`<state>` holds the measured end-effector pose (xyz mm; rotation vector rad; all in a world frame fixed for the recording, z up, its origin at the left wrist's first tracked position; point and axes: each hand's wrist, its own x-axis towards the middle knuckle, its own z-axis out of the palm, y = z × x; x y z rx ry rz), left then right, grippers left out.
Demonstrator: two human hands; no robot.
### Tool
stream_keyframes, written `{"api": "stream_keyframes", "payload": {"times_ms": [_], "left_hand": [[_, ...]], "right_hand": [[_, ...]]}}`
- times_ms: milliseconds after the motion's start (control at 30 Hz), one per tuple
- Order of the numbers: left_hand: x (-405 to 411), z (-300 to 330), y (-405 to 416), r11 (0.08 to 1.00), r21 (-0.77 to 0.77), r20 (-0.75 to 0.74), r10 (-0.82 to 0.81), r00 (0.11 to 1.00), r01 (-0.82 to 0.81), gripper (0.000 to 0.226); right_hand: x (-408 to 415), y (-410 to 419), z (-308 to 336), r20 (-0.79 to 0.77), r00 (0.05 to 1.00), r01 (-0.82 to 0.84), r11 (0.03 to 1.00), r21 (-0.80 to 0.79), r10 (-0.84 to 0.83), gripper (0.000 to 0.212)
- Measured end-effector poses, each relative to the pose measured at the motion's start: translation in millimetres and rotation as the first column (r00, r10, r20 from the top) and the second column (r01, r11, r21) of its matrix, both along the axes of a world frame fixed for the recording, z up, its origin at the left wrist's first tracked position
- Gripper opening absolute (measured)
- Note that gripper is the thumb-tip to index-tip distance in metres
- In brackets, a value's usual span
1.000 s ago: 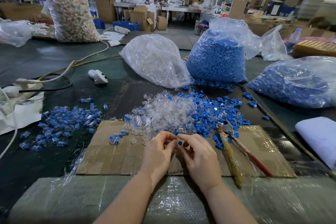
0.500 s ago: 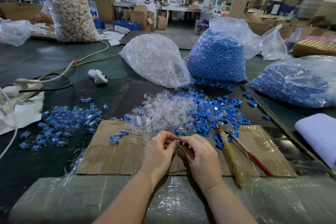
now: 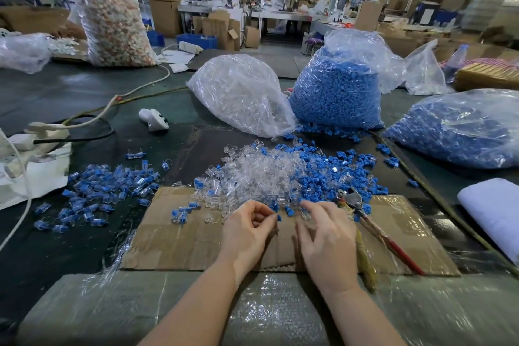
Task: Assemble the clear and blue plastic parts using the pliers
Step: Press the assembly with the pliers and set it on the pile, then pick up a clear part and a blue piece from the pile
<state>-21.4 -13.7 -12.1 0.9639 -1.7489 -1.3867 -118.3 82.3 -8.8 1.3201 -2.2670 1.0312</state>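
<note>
Head: pliers [image 3: 362,220] point away, leftward.

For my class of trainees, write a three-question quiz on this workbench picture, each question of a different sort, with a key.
1. True or false: the pliers are held in the right hand.
2. Multiple choice: what does the left hand pinch? A) a blue part B) a cable C) the white cloth
3. Fill in: the loose pile of clear parts lies partly on a sheet of ____.

Key:
1. False; they lie on the cardboard, right of the hands.
2. A
3. cardboard
</note>
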Motion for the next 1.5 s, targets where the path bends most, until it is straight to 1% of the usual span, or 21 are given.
{"api": "stream_keyframes", "payload": {"times_ms": [33,67,133,167,200,267,333,467,533,567,600,633,700,767,833,933,1100,1167,1333,1467,1500], "left_hand": [[0,0,-1,1.000,0.001,0.002,0.004,1.000,-0.004,0.012],[0,0,-1,1.000,0.002,0.007,0.006,1.000,-0.006,0.010],[0,0,-3,1.000,0.012,0.014,0.003,1.000,-0.003,0.007],[0,0,-3,1.000,0.015,0.017,0.002,1.000,-0.003,0.006],[0,0,-4,1.000,0.017,0.017,0.004,1.000,-0.004,0.006],[-1,1,-4,0.999,0.045,0.000,0.004,1.000,-0.004,0.006],[-2,2,-6,0.994,0.105,-0.033,0.005,0.999,-0.001,0.006],[-3,1,-9,0.979,0.206,-0.099,0.011,0.995,0.009,0.005],[-4,-1,-10,0.970,0.243,-0.120,0.021,0.993,0.009,0.004],[-5,-1,-11,0.965,0.264,-0.132,0.027,0.991,0.009,0.004],[-5,-2,-12,0.958,0.287,-0.146,0.035,0.989,0.009,0.005],[-6,-3,-12,0.950,0.311,-0.161,0.044,0.986,0.008,0.005],[-7,-4,-15,0.936,0.351,-0.173,0.060,0.983,0.004,0.005],[-8,-4,-17,0.929,0.370,-0.177,0.069,0.982,0.001,0.004],[-7,-3,-18,0.930,0.368,-0.178,0.070,0.982,0.000,0.003],[-6,-2,-18,0.932,0.363,-0.174,0.076,0.982,-0.008,0.002],[-6,1,-16,0.924,0.380,-0.164,0.107,0.981,-0.037,0.003],[-6,1,-16,0.921,0.385,-0.156,0.117,0.981,-0.049,0.002],[-7,0,-16,0.922,0.379,-0.143,0.143,0.979,-0.079,0.003],[-9,-3,-17,0.921,0.376,-0.136,0.164,0.977,-0.103,0.003],[-9,-3,-17,0.920,0.377,-0.137,0.169,0.976,-0.107,0.004]], "right_hand": [[-3,3,2,0.010,0.993,0.119,0.991,0.064,-0.120,0.035],[-7,7,3,0.016,0.967,0.246,0.952,0.182,-0.253,0.041],[-20,16,7,-0.016,0.876,0.431,0.768,0.473,-0.482,0.058],[-26,21,9,-0.022,0.842,0.451,0.681,0.576,-0.539,0.065],[-32,26,11,-0.011,0.823,0.440,0.627,0.643,-0.567,0.070],[-37,31,11,0.005,0.821,0.405,0.589,0.699,-0.570,0.073],[-38,33,13,-0.043,0.842,0.412,0.590,0.694,-0.537,0.069],[-35,35,27,-0.098,0.878,0.416,0.647,0.639,-0.468,0.041],[-32,34,36,-0.120,0.909,0.382,0.684,0.621,-0.399,0.037],[-30,33,40,-0.084,0.937,0.318,0.728,0.608,-0.339,0.035],[-27,31,44,0.015,0.961,0.215,0.785,0.581,-0.275,0.033],[-24,28,48,0.156,0.966,0.090,0.833,0.545,-0.206,0.030],[-17,24,55,0.434,0.897,-0.143,0.875,0.463,-0.083,0.027],[-11,21,60,0.576,0.817,-0.280,0.863,0.422,-0.017,0.031],[-5,19,62,0.671,0.742,-0.367,0.845,0.388,0.014,0.033],[-1,17,64,0.744,0.668,-0.431,0.823,0.371,0.014,0.030],[-3,17,69,0.829,0.559,-0.492,0.796,0.352,-0.020,0.015],[-4,18,72,0.838,0.546,-0.505,0.787,0.356,-0.028,0.014],[-3,18,75,0.816,0.574,-0.514,0.749,0.417,-0.060,0.018],[-2,16,76,0.806,0.588,-0.521,0.731,0.441,-0.068,0.013],[-2,15,76,0.806,0.588,-0.525,0.726,0.444,-0.067,0.015]]}}
